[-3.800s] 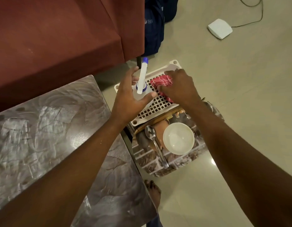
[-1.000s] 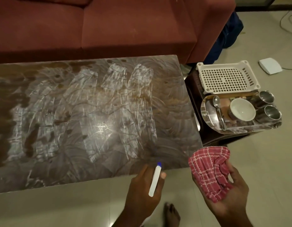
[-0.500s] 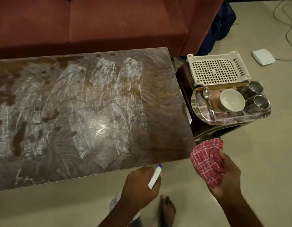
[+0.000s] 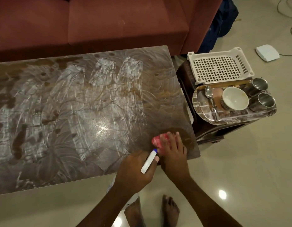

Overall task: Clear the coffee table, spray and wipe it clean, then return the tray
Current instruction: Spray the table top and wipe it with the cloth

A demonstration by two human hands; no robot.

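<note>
On the streaked coffee table's near-right corner, the right hand is pressing straight fingers flat over the red cloth, which is peeking out leftward. The left hand is curling round the spray bottle just beside it.

The room is dim and warm, lit from overhead. A lamp throws a bright glare spot onto the middle of my table, and two more white spots shine on the glossy floor. The sofa sits in murky shade. My right hand and the red cloth under it are smeared with motion blur; my left hand and its spray bottle look sharper. The wide lens bows the table's edges.
</note>
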